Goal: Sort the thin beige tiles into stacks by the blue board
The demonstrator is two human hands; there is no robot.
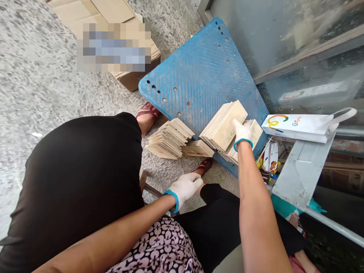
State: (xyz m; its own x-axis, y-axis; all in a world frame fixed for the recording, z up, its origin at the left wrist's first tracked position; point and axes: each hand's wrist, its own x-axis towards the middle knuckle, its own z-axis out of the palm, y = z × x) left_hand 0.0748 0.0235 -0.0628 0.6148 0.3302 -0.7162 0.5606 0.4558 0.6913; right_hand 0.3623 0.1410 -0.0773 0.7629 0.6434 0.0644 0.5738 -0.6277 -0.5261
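White knitted gloves with blue cuffs cover both hands. My right hand is at the stacked thin beige boards on the blue pallet, thumb on the face of the nearest board and fingers closed at its edge; the glove hides the fingertips. More of these boards lean just right of that hand. My left hand is held low above my leg, fingers curled together, with nothing visible in it. Left of the pallet's edge, another leaning stack of boards stands by a few separate boards.
The blue plastic pallet lies on speckled concrete. A cardboard box is beyond its left corner. At right are a white paper bag, a grey metal ledge and a glass panel. A wooden stool shows beneath me.
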